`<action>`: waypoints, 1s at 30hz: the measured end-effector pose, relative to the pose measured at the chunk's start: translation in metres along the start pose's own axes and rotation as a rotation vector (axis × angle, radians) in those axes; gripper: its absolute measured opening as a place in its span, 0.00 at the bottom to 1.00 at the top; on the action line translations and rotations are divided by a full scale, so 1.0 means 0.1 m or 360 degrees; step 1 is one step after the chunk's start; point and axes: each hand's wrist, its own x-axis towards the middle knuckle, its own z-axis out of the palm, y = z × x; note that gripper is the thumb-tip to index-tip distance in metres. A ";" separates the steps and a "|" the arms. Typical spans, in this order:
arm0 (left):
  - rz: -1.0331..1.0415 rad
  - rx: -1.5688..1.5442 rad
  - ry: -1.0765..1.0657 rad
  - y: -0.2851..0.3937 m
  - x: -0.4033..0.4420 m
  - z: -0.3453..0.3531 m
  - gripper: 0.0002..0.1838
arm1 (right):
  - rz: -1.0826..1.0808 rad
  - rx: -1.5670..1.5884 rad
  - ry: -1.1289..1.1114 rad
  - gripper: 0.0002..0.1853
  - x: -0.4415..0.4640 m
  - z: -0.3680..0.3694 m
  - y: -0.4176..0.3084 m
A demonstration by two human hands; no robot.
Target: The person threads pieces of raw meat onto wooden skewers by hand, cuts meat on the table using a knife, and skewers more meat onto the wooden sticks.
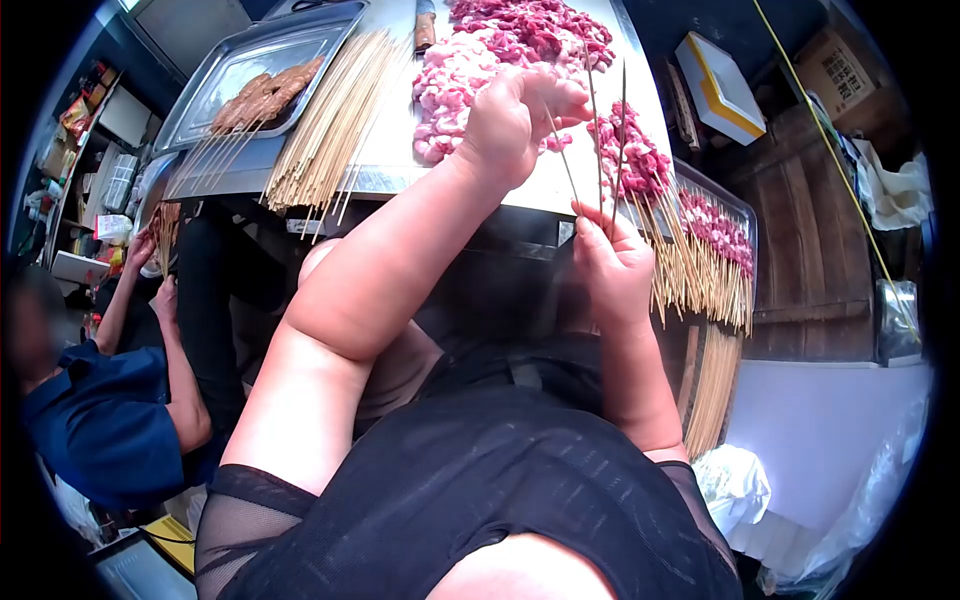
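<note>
We look down past a black top at the person's two bare hands, which work over a counter [397, 180]. The right hand [612, 255], just in front of the counter's near edge, is closed in a pinch between thumb and fingers, and we see thin sticks [596, 120] rising from it in a narrow fan. The left hand [515, 120] is raised over the near edge of the pale meat [440, 100], its fingers partly curled; the end of one stick reaches these fingers, but we cannot tell whether they grip it or a morsel. Behind the pale pieces we note the redder meat [540, 20], with a knife [425, 28] beside it. To the right of the hands lie threaded skewers [635, 165], their bare ends pointing toward us, and beyond them a tray [753, 222] bearing more. To the left we find a bundle of bare sticks [335, 110] and, next to it, a metal tray [195, 100] holding browner skewered meat [265, 95]. At far left, a co-worker in a blue sleeve [115, 420] holds brown skewers [166, 232] with both hands.
</note>
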 end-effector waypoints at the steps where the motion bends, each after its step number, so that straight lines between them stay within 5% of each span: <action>1: 0.0080 -0.0051 -0.0092 -0.03 0.02 -0.03 0.18 | -0.0013 -0.0017 0.0000 0.12 0.00 0.00 0.00; 8: -0.0082 -0.0077 -0.0114 -0.07 -0.12 0.10 0.17 | -0.0033 0.0065 0.0036 0.12 0.06 0.12 -0.02; 14: 0.0050 0.0520 -0.0346 -0.25 -0.24 0.15 0.17 | -0.0183 0.0094 0.0088 0.11 0.18 0.12 -0.09; 17: -0.0279 0.0756 -0.0331 -0.10 -0.23 0.22 0.15 | -0.0211 0.0072 0.0123 0.11 0.24 0.04 -0.04; 19: 0.0210 0.1970 -0.0704 0.15 -0.14 0.04 0.12 | -0.0213 0.0077 0.0100 0.11 0.26 -0.02 -0.04; 21: 0.0013 0.2203 -0.0573 0.28 0.11 -0.29 0.13 | -0.0220 0.0057 0.0101 0.11 0.25 -0.06 -0.02; 23: 0.0093 0.2469 -0.0061 0.64 0.02 -0.31 0.10 | -0.0183 0.0029 0.0124 0.11 0.23 -0.06 0.01; 26: -0.0218 0.3025 -0.0122 0.81 -0.05 -0.37 0.10 | -0.0142 0.0003 0.0124 0.11 0.20 -0.05 0.02; 30: -0.0168 0.3203 -0.0291 0.72 -0.11 -0.37 0.08 | -0.0119 0.0036 0.0091 0.12 0.18 -0.02 0.03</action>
